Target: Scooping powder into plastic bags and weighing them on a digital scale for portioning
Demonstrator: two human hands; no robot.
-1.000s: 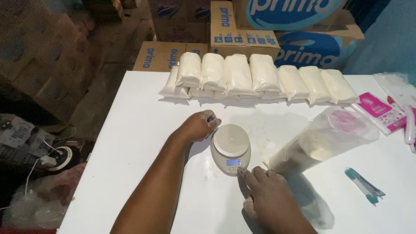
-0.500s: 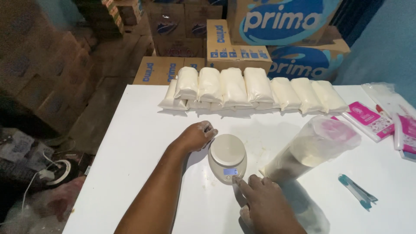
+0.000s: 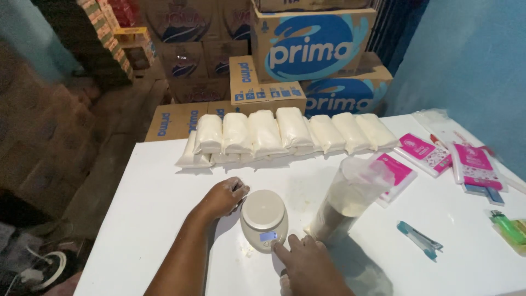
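My right hand [image 3: 309, 263] sits near the tabletop [image 3: 148, 219] edge closest to me, forefinger stretched out, its tip touching the front of the scale [image 3: 263, 225] just beside the lit display; nothing gripped. My left hand [image 3: 222, 197] rests loosely curled against the scale's left side, holding nothing that I can see. Bare tabletop opens wide left of the left hand, out to the edge. Right of my right hand, just beside the scale, stands a clear bag [image 3: 348, 200] part-filled with pale grains, mouth open. Beyond it, a blue clip [image 3: 419, 240]. Ahead of both hands, a row of filled white packets [image 3: 285, 131] lines the far edge. Scale: small, white, round empty platter.
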